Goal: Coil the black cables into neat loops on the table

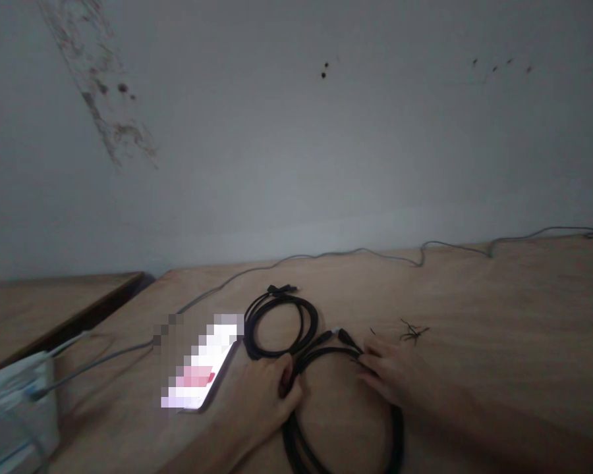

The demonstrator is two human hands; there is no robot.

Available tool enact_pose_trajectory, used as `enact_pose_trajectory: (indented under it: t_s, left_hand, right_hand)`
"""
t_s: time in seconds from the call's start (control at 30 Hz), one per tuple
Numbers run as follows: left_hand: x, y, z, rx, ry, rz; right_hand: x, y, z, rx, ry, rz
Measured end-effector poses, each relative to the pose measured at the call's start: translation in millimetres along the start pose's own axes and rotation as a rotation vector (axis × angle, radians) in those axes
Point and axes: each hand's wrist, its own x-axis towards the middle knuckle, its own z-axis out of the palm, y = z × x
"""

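A large coil of black cable lies on the wooden table between my hands. My left hand is closed around the coil's left side, thumb and fingers pressed together on the strands. At the upper right of the coil, my right hand pinches the cable, close to a black plug whose light tip points left. The palm of that hand hides part of the coil. Beyond them sits a smaller coil of black cable, its connector ends resting at its top; neither hand grips it.
A phone with a lit, pixelated screen lies left of my left hand. Several short black ties are past my right hand. A white box with a cable stands at the left edge. A thin grey wire runs along the wall.
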Motion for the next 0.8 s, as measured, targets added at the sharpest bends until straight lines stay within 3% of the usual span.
enact_pose_trajectory:
  t_s: [0.23, 0.5, 0.8]
  left_hand:
    - [-1, -1, -0.1, 0.000, 0.014, 0.007]
    - [0, -3, 2.3, 0.010, 0.019, 0.002]
    - [0, -6, 7.9, 0.017, 0.041, 0.020]
  right_hand:
    - [-4, -6, 6, -0.076, 0.016, 0.068]
    - [-2, 13, -13, 0.462, -0.012, 0.247]
    - [-7, 25, -7, 0.730, 0.030, 0.371]
